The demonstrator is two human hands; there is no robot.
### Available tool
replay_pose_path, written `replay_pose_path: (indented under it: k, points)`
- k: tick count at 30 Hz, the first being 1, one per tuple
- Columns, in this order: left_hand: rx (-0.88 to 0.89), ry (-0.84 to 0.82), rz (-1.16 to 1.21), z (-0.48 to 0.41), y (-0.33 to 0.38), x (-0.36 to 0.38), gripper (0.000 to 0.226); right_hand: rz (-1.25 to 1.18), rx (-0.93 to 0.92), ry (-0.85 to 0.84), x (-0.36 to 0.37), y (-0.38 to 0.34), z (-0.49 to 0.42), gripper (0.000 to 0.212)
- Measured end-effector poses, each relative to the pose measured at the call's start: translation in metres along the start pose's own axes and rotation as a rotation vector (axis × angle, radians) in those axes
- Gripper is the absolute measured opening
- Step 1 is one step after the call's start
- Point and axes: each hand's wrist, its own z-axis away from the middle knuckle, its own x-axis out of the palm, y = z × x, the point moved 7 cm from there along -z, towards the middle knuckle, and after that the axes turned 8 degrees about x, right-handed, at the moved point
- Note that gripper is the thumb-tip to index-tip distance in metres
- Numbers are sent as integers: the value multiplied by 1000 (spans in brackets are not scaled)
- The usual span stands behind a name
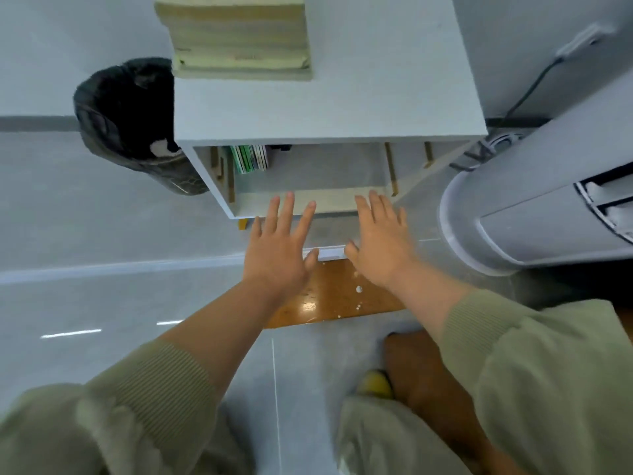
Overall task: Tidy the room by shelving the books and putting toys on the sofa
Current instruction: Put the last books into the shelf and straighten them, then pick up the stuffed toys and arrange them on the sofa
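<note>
1. Hands: left hand (pixel 277 248) and right hand (pixel 380 241) are both spread flat, palms down, fingers straight, side by side at frame centre. Neither holds anything. Fingertips reach the lower lip of the open compartment; I cannot tell whether they touch it.
2. Task things: a few thin books (pixel 250 158) stand upright at the left end of the compartment in the white shelf unit (pixel 329 108). A stack of books (pixel 236 36) lies flat on the unit's top, upper centre. No toys or sofa are in view.
3. Step, as judged: shelving is under way, with the hands free between books. Most of the compartment is unfilled.
4. Next move, as judged: reach up for the stack on top, take a manageable part in both hands, turn it upright and slide it in beside the standing books. Keep the row from toppling.
5. Below the hands: a brown glossy slab (pixel 335 296) with a white strip (pixel 330 252) at its far edge lies on the floor; book or board, I cannot tell.
6. Room: pale grey tiled floor (pixel 102 234). A black-lined waste bin (pixel 126 118) sits just left of the unit. A tall white tower appliance (pixel 534 207) stands at right, with a dark cable (pixel 527 94) running behind it.
</note>
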Motion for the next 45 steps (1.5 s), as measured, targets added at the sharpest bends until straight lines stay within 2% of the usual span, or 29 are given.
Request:
replay_pose_path:
  k: [9,11,15,21,27,29,33,38,45]
  points:
    - [-172,45,121,113,15,-98,67,-69,-73,-30,-96,-29,98,78]
    - [-229,89,123,132,5,-107,68,-58,-131,-19,-106,-39,105,77]
    - [-484,188,209,189,-6,-108,68,4,-310,-59,-109,-76,131,75]
    - [-750,215,297,286,4,-87,69,155,-581,-46,-100,-137,198,72]
    - [-1078,324,389,416,2,-54,68,313,-899,-51,-51,-215,310,73]
    - [-1143,360,407,447,2,-44,69,332,-952,-59,-37,-234,337,73]
    - [-1370,452,473,561,15,-5,70,406,-1153,-113,14,-280,436,72]
    - [-1610,463,525,669,39,48,71,475,-1333,-139,61,-320,534,71]
    - [-1777,583,599,784,49,97,70,563,-1471,-146,129,-372,647,72]
